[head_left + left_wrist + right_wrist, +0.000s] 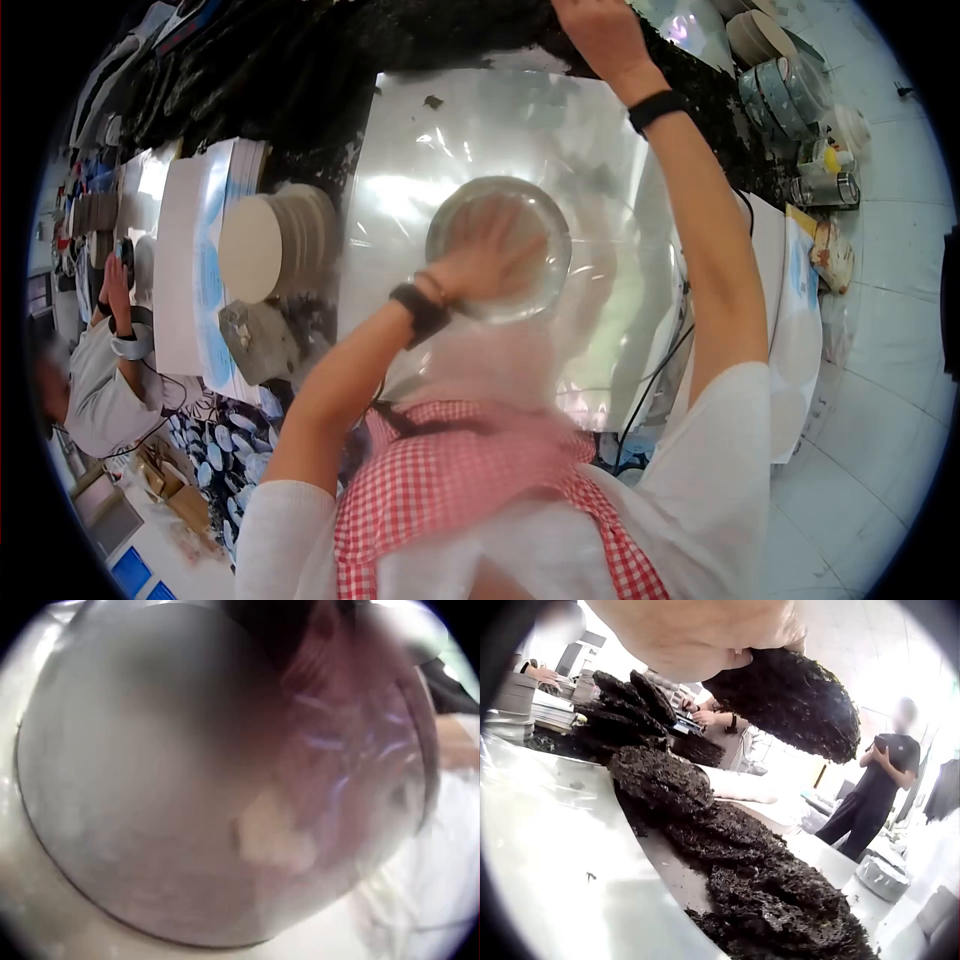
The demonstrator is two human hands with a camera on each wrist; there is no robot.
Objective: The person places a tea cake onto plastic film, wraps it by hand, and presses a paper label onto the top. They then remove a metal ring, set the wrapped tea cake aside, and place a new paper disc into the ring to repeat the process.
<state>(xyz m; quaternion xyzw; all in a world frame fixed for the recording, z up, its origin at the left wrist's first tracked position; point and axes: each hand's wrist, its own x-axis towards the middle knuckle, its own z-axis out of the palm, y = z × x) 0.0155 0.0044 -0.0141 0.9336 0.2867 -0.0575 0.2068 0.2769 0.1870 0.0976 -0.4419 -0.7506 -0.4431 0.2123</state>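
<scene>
My left hand (488, 250) lies with its fingers spread flat over a round, clear-rimmed disc (548, 285). Under the disc is a large glossy plastic sheet (395, 130) spread over the table. The left wrist view is blurred and shows mostly a big greyish round surface (135, 847) with a dark rim. Far forward on the right, my right hand (605, 45) reaches out past the sheet. In the right wrist view it grips the edge of a dark, rough, round dried seaweed cake (791, 705), raised over a heap of similar seaweed cakes (772, 892).
Left of the sheet stands a stack of pale round discs (250, 248) by a grey block (262, 342). Tins (785, 98) and a glass jar (825, 190) stand at the right edge. Another person (881, 772) stands across the table; one works at the left.
</scene>
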